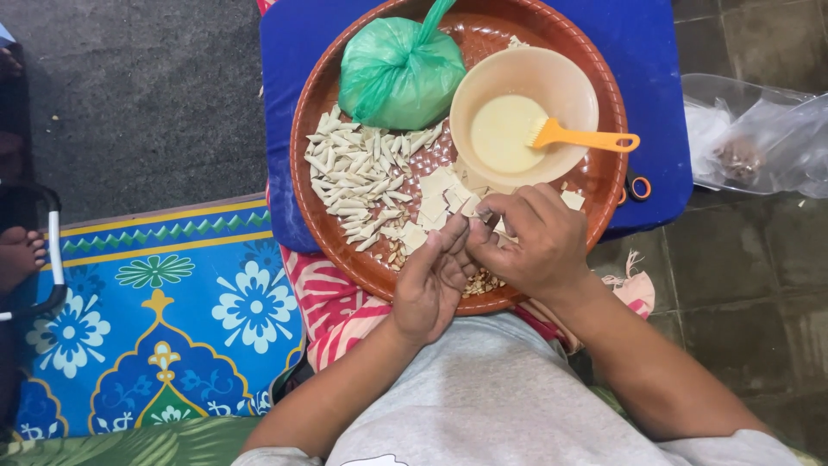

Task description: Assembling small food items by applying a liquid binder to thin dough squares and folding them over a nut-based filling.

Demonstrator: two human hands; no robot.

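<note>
Looking down from your head camera, you have both hands over the round brown tray (321, 95) that sits on the blue board (285, 52). Your left hand (431, 280) and your right hand (526, 243) are pinched together on one small pale wrapper piece (476, 216), just above the tray's near edge. A big heap of rolled sticks (358, 177) lies on the left side of the tray, so much looks done. Some flat squares (435, 194) wait in the middle, so some is left. The cream bowl (552, 78) holds paste and an orange brush (586, 138). The tied green bag (398, 71) sits behind.
</note>
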